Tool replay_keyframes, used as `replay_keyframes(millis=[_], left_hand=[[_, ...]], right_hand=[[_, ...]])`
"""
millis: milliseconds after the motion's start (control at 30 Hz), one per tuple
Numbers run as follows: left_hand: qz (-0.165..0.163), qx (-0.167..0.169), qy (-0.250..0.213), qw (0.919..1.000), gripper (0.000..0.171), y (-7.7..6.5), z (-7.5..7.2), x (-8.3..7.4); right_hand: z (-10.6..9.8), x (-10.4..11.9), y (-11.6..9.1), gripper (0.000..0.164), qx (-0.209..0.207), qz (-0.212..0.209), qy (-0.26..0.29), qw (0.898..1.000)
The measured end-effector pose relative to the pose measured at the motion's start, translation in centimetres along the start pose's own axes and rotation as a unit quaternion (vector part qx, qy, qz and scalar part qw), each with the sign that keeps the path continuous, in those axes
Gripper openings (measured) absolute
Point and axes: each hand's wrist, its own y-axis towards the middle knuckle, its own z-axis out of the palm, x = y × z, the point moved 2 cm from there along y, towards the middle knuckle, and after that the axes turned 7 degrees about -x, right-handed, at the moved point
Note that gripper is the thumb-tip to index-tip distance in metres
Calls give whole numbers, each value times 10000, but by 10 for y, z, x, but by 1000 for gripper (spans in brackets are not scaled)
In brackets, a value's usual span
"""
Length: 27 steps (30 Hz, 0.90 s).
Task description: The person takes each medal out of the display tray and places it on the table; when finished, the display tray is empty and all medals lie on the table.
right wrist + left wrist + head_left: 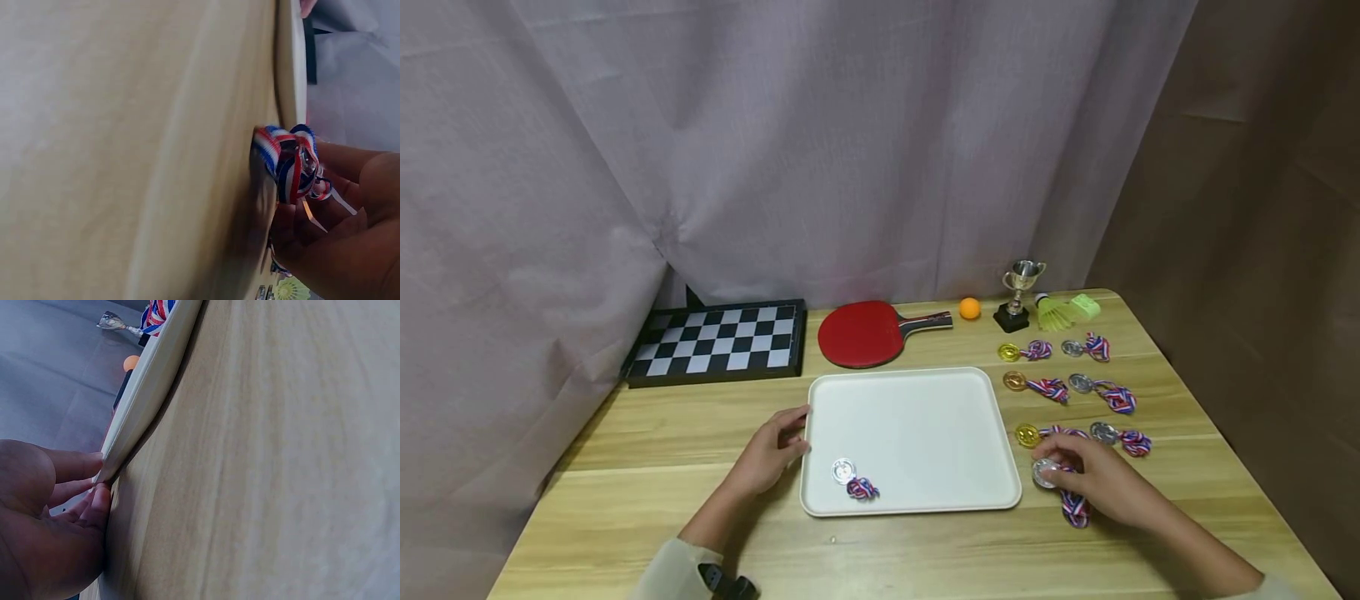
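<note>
My left hand (767, 454) holds the left rim of the white tray (910, 442), thumb and fingertips at its edge. In the left wrist view the fingers (78, 465) meet the tray's corner. Inside the tray, near its front left, lies a silver medal (844, 472) with a bundled red, white and blue ribbon (862, 489). Just right of the tray, my right hand (1093, 475) pinches another silver medal (1044, 473), its striped ribbon (294, 162) hanging beneath the fingers. A gold medal (1027, 435) sits just behind that hand, its ribbon partly hidden.
Several gold, bronze and silver medals (1081, 383) lie in rows at right. Along the back are a chessboard (722, 340), a red table tennis paddle (861, 335), an orange ball (970, 308), a trophy (1019, 292), a yellow shuttlecock (1054, 314) and a small green object (1086, 306).
</note>
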Motion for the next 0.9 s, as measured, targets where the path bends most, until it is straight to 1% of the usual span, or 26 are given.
replay_keyframes(millis=[100, 267, 433, 533, 700, 800, 900], left_hand=[[-38, -6, 3, 10000, 57, 0, 0, 0], [-7, 0, 58, 10000, 56, 0, 0, -1], [-37, -4, 37, 10000, 57, 1, 0, 0], [-47, -8, 8, 10000, 57, 0, 0, 0], [-48, -12, 26, 10000, 57, 0, 0, 0], [-73, -8, 1, 10000, 57, 0, 0, 0], [-60, -10, -3, 10000, 57, 0, 0, 0]], right_hand=[[2, -3, -2, 16, -132, -8, -156, 9998], [7, -6, -2, 17, -353, 16, -420, 9985], [10, -6, -2, 17, -562, 57, -806, 9951], [11, -6, -3, 19, -649, 78, -899, 9938], [10, -5, -3, 20, -691, 115, -1022, 9923], [7, -2, -2, 19, -642, 135, -1032, 9925], [4, 2, 1, 17, -496, 125, -802, 9955]])
